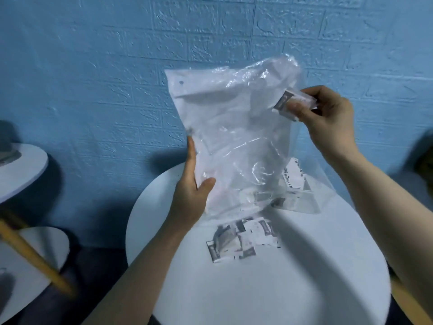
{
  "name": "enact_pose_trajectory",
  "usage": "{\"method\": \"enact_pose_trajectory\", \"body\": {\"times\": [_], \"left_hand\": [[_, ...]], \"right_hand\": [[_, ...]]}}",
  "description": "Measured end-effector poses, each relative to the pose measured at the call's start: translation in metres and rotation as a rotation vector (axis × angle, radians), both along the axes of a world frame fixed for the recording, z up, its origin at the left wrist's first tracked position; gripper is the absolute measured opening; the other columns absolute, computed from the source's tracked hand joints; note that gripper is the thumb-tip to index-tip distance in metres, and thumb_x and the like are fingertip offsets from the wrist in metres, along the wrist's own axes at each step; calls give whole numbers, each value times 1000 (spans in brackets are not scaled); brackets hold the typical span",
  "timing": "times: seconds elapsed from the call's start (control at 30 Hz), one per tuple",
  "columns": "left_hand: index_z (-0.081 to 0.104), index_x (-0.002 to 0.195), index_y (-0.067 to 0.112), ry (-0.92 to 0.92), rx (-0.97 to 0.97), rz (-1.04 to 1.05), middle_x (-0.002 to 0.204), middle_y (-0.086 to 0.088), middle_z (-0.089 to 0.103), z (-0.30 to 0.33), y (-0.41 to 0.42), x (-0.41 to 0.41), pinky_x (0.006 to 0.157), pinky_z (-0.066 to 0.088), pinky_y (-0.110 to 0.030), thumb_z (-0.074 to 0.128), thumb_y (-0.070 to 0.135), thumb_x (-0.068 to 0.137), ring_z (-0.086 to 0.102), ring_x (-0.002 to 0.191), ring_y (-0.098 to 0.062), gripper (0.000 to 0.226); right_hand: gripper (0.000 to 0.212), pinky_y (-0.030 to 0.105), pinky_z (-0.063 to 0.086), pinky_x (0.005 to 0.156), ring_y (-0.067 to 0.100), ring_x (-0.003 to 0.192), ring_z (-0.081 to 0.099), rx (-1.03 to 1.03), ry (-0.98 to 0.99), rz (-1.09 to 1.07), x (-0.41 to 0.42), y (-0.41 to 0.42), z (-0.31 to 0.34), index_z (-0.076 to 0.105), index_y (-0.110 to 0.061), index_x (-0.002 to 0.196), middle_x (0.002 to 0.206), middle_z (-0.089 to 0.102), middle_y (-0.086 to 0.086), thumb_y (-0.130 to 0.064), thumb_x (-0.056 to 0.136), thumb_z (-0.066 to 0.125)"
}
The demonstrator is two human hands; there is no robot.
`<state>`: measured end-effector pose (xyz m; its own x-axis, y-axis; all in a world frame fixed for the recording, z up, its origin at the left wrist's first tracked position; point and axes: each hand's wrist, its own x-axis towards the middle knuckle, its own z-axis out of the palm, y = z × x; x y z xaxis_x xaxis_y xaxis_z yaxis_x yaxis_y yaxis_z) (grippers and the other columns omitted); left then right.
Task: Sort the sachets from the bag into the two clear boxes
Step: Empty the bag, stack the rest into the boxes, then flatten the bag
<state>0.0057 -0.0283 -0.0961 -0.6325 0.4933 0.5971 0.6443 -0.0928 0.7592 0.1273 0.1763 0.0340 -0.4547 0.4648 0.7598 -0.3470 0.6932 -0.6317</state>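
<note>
Sachets [243, 240] lie blurred on table [304, 266]; left hand [191, 191] grips bag [234, 137], right hand [328, 118] pinches one.

A plain indoor room, most likely in a home or a small makeshift work corner. A wall [93, 66] covered in blue brick-pattern panels fills the view from 9 to 3 o'clock. A round white table [281, 289] sits at 6 o'clock. A second round white table [25, 165] with a wooden leg [30, 254] stands at 9 o'clock.
</note>
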Motion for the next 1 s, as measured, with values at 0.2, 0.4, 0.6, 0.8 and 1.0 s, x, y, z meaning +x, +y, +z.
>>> {"method": "enact_pose_trajectory", "body": {"times": [0.2,0.4,0.6,0.8,1.0], "left_hand": [[7,142,58,167,-140,114,145,34,29,-4,-15,8,86,44,-18,44,5,97,57,99,-12,78],[6,135,71,156,-199,78,137,51,15,-14,-36,0,110,35,-35,41,37,95,31,138,-4,63],[16,143,53,169,-140,138,143,33,23,-4,-41,-10,94,14,8,47,13,98,10,117,37,67],[14,144,46,134,-109,188,143,38,16,-4,-40,-16,97,10,7,42,11,94,10,122,33,67],[17,149,42,-256,10,413,149,21,19,-22,-50,-20,113,31,-30,42,-5,90,31,139,-14,80]], "right_hand": [[18,22,46,65,6,71,53,80,-90,24,-24,-4,-7,60,-31,78,73,60,-12,-17,81,70],[15,18,44,63,5,67,52,-7,-42,105,-26,-14,-24,60,-27,78,69,58,-12,-16,80,70],[16,19,46,66,6,70,52,-22,17,127,-30,-20,-21,60,-26,81,73,59,-8,-13,82,69],[17,16,45,68,8,75,54,-40,-10,137,-35,-22,-32,60,-26,83,79,61,-3,-11,84,69],[21,11,47,70,-3,89,60,-134,-57,110,-25,-32,-50,61,-24,90,110,65,-1,-4,85,68]]}}
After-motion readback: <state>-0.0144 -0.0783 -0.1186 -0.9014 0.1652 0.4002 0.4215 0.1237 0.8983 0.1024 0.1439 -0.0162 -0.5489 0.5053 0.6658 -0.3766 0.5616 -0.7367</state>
